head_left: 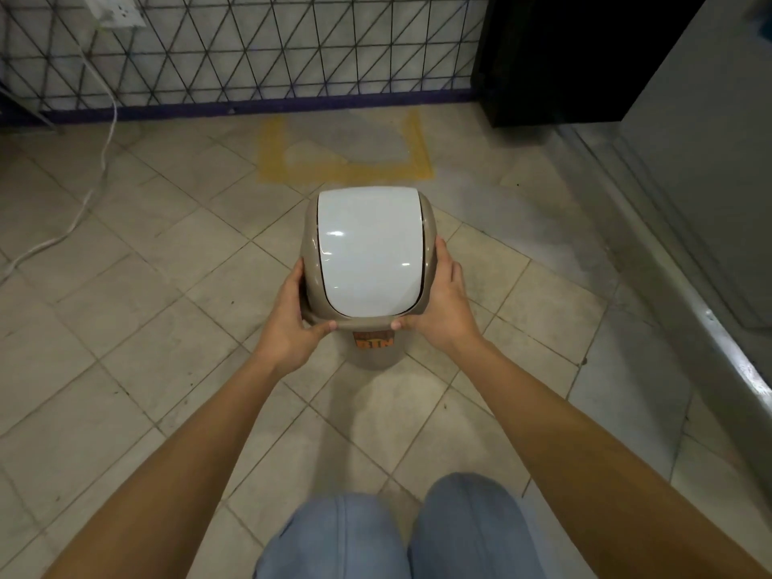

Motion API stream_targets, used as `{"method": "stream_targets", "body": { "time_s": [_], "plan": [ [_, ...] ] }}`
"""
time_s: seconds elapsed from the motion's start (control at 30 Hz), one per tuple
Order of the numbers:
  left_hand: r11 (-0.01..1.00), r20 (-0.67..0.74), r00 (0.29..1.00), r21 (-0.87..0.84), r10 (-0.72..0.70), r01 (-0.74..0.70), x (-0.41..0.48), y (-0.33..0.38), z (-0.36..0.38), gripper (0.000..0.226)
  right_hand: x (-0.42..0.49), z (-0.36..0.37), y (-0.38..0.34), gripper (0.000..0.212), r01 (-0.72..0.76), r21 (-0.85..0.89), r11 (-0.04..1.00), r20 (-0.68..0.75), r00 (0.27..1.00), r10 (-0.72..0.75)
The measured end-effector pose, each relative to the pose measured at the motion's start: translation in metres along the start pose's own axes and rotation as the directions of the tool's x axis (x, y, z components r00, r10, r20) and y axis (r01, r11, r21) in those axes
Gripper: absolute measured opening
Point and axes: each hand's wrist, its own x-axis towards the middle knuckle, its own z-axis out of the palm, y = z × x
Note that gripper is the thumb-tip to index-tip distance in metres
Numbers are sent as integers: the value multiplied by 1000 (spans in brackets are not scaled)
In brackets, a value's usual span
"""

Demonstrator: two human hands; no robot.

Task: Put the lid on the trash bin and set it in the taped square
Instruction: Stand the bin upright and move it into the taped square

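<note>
Hands [367, 323] on glossy domed lid [369, 248]

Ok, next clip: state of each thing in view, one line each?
lid: on the bin, flap closed.
trash bin: upright, short of the square.
taped square: nothing inside it.
left hand: gripping lid's left side.
right hand: gripping lid's right side.
</note>
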Motion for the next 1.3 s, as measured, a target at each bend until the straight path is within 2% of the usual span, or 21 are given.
{"method": "stream_targets", "body": {
  "time_s": [0.23, 0.53, 0.8, 1.07, 1.3],
  "plan": [
    [1000, 5, 1000, -2, 29, -29, 8, -2, -1, 98, 11, 1, 0, 142, 12, -4, 1000, 6, 1000, -12],
    [995, -11, 999, 88, 47, -46, 21, -7, -9, 102, 21, 4, -7, 142, -26, -34, 999, 7, 1000, 26],
    [998, -3, 999, 42, 38, -38, 44, -8, -14, 101, 41, 12, -16, 142, -63, -39, 997, -22, 998, 62],
    [996, -100, 994, 79, -32, 40, 64, -14, -20, 95, 61, 20, -22, 139, -78, 38, 996, -58, 995, 81],
    [996, -50, 999, 86, -10, 15, 85, -15, -31, 95, 80, 19, -29, 138, -75, 53, 996, -48, 996, 78]
  ]
}}
